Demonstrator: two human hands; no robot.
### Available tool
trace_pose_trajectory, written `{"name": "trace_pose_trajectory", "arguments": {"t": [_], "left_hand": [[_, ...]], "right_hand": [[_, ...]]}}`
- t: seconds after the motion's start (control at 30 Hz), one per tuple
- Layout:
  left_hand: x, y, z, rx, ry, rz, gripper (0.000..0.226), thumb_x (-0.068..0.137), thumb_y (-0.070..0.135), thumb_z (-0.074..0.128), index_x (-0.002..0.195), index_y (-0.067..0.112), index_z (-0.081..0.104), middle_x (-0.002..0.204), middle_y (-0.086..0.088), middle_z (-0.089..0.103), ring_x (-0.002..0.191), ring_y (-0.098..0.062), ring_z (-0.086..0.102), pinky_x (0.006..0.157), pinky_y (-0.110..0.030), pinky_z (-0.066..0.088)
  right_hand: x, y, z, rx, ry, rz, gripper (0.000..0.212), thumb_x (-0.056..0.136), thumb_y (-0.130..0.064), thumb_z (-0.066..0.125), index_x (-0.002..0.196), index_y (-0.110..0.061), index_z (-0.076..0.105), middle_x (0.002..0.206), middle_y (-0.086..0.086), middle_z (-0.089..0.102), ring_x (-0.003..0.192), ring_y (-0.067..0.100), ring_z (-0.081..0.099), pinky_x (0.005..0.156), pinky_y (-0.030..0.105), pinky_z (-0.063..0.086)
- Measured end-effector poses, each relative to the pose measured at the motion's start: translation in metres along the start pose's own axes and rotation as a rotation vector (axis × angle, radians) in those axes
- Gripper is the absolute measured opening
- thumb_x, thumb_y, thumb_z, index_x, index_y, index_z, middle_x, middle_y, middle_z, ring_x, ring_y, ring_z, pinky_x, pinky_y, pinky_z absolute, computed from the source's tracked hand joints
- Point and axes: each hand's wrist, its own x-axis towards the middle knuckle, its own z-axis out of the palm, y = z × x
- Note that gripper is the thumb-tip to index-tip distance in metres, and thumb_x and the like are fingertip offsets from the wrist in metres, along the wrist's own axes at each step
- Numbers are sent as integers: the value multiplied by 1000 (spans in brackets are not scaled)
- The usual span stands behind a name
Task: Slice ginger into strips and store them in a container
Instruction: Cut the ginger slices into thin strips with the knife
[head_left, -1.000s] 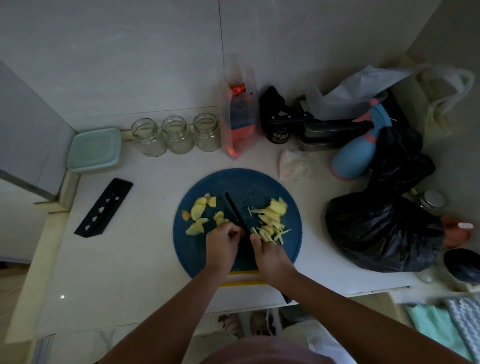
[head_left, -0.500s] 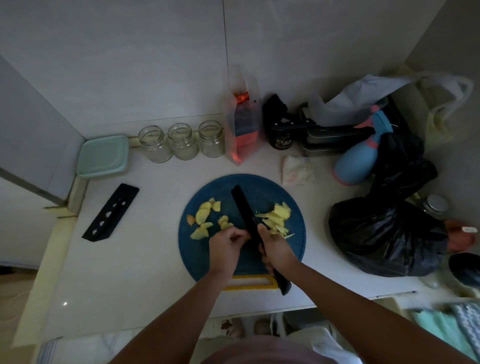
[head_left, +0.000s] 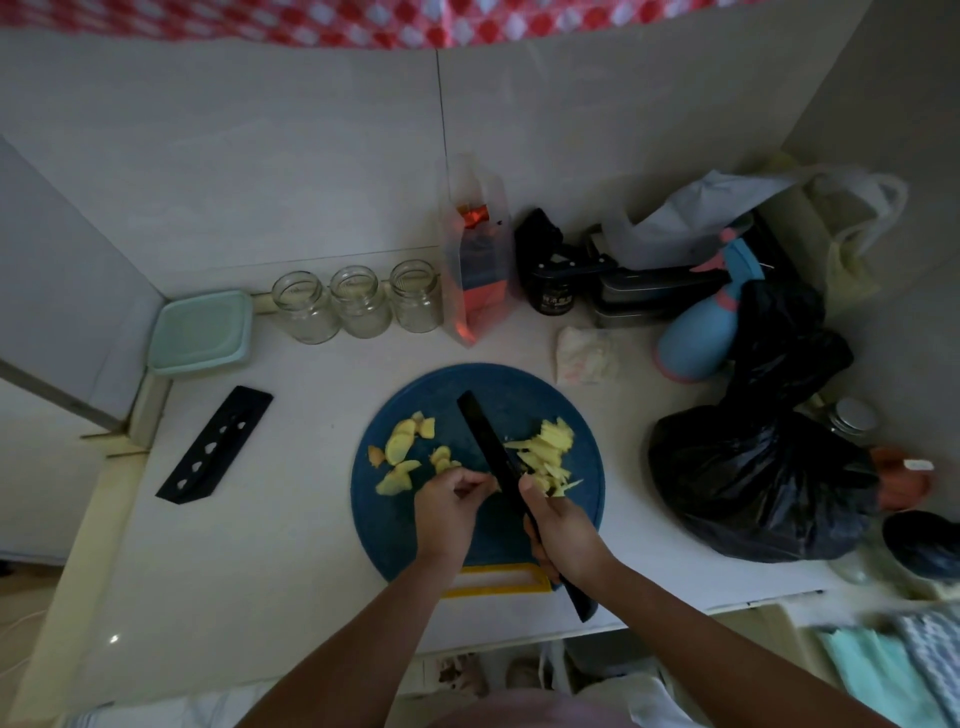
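A round blue cutting board (head_left: 519, 384) lies on the white counter. Flat ginger slices (head_left: 400, 449) are scattered on its left half, and a pile of cut ginger strips (head_left: 545, 452) lies on its right half. My right hand (head_left: 563, 525) grips the handle of a black knife (head_left: 488, 447), whose blade points away between the two piles. My left hand (head_left: 447, 501) sits just left of the blade with its fingers curled, pinching a small ginger piece against the board. A pale green lidded container (head_left: 202, 332) stands at the back left.
Three empty glass jars (head_left: 358, 301) line the back wall. A black knife sheath (head_left: 215, 444) lies left of the board. A plastic bag, dark jar, blue spray bottle (head_left: 696, 338) and black rubbish bag (head_left: 753, 467) crowd the right side.
The camera view has tilted up a little. The knife blade has lifted and swung from the board to point away, and my left hand has stayed beside it.
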Motion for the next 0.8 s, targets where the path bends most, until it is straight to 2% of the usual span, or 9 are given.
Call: {"name": "trace_pose_trajectory", "arguments": {"t": [0.43, 0.8], "left_hand": [[2, 1, -3, -30, -40, -33, 4, 76, 11, 76, 77, 14, 74, 74, 6, 72, 69, -4, 66, 69, -20, 53], [0, 4, -2, 4, -7, 4, 5, 76, 6, 76, 76, 10, 73, 73, 7, 71, 70, -3, 66, 67, -13, 51]], "right_hand": [[0, 3, -2, -17, -28, -7, 52, 95, -51, 40, 60, -13, 42, 42, -7, 38, 34, 6, 34, 37, 17, 31], [9, 11, -1, -133, -22, -40, 50, 94, -56, 36, 67, -15, 46, 57, 1, 44, 45, 9, 39, 48, 21, 34]]}}
